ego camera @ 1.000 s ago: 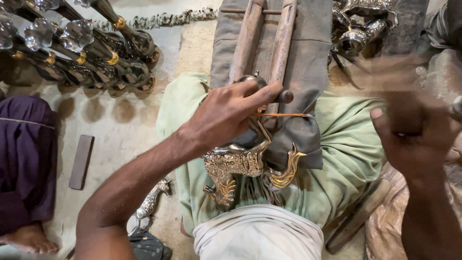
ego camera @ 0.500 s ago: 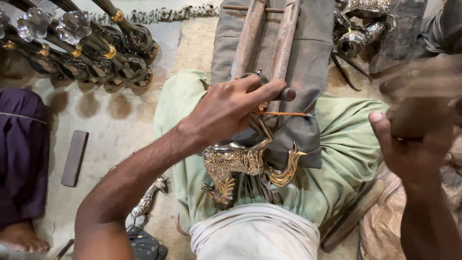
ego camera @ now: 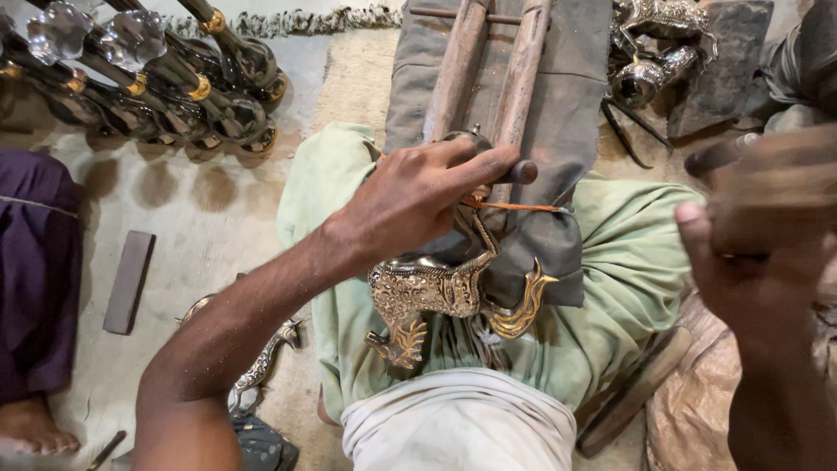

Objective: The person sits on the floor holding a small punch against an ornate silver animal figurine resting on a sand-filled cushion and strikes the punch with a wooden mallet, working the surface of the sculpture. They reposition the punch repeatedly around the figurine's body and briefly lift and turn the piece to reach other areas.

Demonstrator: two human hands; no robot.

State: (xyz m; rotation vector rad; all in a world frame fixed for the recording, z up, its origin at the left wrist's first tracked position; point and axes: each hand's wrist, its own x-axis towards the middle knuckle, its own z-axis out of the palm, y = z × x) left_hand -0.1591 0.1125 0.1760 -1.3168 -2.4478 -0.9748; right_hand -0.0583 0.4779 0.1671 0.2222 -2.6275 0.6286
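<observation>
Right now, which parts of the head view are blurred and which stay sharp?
Head view: the right hand is smeared by motion blur at the frame's right edge; the left hand and the brass animal figure under it are sharp; lighting is soft, with small glints on the glass-topped pieces.

Dusty pale concrete floor (ego camera: 200,218), woven beige mat (ego camera: 357,78) on top. Row of dark metal stands with glass knobs (ego camera: 148,78) upper left. Flat dark block (ego camera: 129,281) left.
</observation>
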